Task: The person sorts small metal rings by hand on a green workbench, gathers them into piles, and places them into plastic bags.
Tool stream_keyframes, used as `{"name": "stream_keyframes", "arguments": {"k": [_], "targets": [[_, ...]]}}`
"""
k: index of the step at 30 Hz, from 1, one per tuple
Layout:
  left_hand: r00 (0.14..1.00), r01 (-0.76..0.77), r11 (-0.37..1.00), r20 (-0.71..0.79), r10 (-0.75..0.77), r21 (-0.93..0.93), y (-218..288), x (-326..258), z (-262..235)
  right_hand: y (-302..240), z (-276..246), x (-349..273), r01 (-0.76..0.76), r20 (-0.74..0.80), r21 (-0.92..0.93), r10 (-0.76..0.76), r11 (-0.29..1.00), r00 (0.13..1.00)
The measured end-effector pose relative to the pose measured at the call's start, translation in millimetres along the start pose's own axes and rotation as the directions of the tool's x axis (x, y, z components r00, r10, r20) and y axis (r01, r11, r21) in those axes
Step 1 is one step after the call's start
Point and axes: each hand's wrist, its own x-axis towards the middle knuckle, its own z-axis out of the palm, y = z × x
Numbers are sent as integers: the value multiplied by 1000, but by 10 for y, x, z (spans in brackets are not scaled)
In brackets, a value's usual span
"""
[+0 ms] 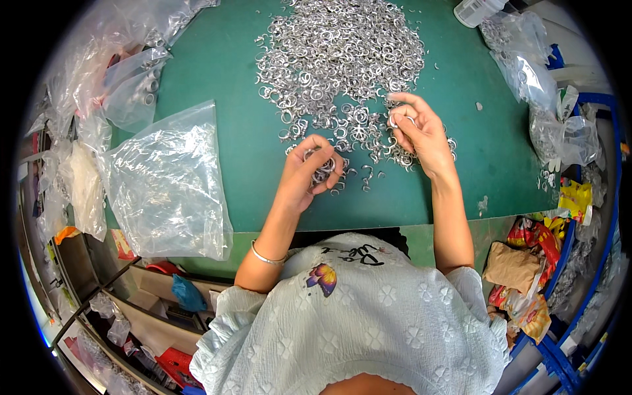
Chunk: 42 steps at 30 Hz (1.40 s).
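Okay, head view: left hand [303,174] has fingers curled, partly closed, around a small cluster of silvery rings [324,172] (count hidden); right hand [425,135] has thumb and fingertips nearly together, apparently pinching a silvery ring [395,121]. Ring pile [339,52] lies on the green table [217,72], ahead of and between the hands. Possible trouble: a loose left curl could spill pieces; tangled ones could drag neighbours along.

This place is looking like a small-parts workshop: silvery metal rings [342,52] are lying heaped at twelve o'clock on a green bench [204,72], clear plastic bags [168,191] are crowding nine to ten o'clock, and blue metal shelving [563,362] is standing at three to four.
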Motion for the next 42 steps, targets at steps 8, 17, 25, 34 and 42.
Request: {"name": "stream_keyframes", "arguments": {"k": [8,17,25,34,42], "targets": [[977,-39,820,-149,151,572,79,213,58,194,66,202,306,39,-566,-346,766,937],[856,-114,-156,177,486,981,18,558,247,189,212,189,275,119,-889,-396,365,911],[998,39,961,-58,-24,273,318,291,201,143,177,101,298,120,-876,-428,379,896],[985,159,910,119,-122,-383,52,84,-12,75,162,37,336,28,-732,-466,593,884],[956,283,794,87,-281,-538,6,0,132,-17,6,-26,-23,12,685,20,728,1000]]}}
